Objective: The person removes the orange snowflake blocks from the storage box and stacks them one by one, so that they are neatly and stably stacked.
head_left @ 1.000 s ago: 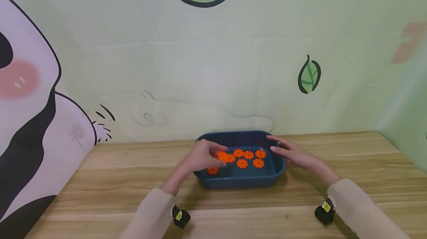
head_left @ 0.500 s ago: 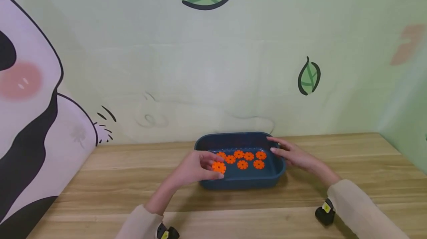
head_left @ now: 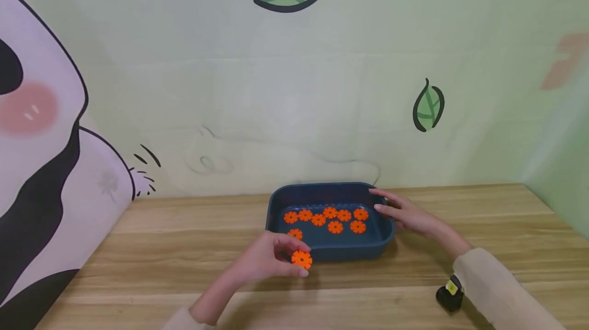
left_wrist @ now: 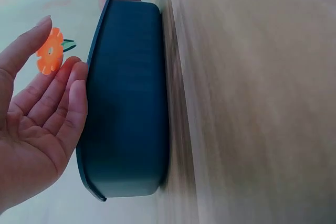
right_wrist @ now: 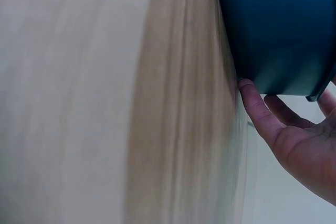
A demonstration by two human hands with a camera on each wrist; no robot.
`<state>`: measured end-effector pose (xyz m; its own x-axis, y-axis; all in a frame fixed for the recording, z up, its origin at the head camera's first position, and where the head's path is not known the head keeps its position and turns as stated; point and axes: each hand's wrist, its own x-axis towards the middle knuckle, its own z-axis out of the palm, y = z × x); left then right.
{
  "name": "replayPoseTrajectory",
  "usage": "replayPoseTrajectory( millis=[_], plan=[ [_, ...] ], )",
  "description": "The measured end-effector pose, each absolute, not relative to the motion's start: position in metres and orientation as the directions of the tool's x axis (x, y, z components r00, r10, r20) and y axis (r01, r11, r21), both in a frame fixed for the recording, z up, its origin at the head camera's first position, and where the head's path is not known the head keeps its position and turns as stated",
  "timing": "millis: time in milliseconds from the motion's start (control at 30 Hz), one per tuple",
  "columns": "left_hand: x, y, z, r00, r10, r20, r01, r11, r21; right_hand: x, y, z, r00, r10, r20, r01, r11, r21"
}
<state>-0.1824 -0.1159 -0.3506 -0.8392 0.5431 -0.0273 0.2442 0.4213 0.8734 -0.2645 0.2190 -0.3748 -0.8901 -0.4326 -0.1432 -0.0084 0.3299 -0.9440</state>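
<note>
My left hand [head_left: 262, 258] pinches an orange notched disc [head_left: 301, 260] between thumb and fingertips, in front of the basin's near left side. The disc's flat face, with a small hole in the middle, also shows in the left wrist view [left_wrist: 50, 51]. A dark blue oblong basin [head_left: 340, 252] stands on the table with several similar orange discs [head_left: 335, 227] lying apart or edge to edge on its floor. At the basin's right end, my right hand [head_left: 409, 215] holds the rim, thumb over it. In the right wrist view other fingers [right_wrist: 262, 111] touch the outer wall.
A wooden table [head_left: 161, 248] bears the basin. Close behind it hangs a pale green backdrop [head_left: 294, 89] printed with leaves and a panda. A small black device [head_left: 450, 295] sits at the right sleeve.
My left hand has drawn back toward me out of the basin, carrying one orange disc over the near rim. Discs at the basin's left are uncovered. The right hand stays at the rim.
</note>
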Motion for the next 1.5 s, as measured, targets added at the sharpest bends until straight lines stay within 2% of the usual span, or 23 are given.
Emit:
replayPoseTrajectory(
  millis=[367, 767, 1100, 1500],
  plan=[
    [-0.179, -0.108, -0.363, -0.79, 0.606, -0.091, 0.234, 0.436, 0.869, -0.265, 0.22, -0.377, -0.891, -0.429, -0.148, 0.002, 0.322, -0.947],
    [-0.184, -0.099, -0.372, -0.756, 0.639, -0.139, 0.325, 0.551, 0.768, -0.267, 0.221, -0.38, -0.892, -0.425, -0.153, 0.004, 0.332, -0.943],
    [-0.181, -0.093, -0.376, -0.74, 0.66, -0.127, 0.43, 0.61, 0.665, -0.265, 0.221, -0.378, -0.892, -0.421, -0.162, 0.022, 0.319, -0.947],
    [-0.177, -0.091, -0.38, -0.739, 0.671, -0.052, 0.523, 0.622, 0.583, -0.264, 0.219, -0.375, -0.893, -0.411, -0.185, 0.046, 0.326, -0.944]
  ],
)
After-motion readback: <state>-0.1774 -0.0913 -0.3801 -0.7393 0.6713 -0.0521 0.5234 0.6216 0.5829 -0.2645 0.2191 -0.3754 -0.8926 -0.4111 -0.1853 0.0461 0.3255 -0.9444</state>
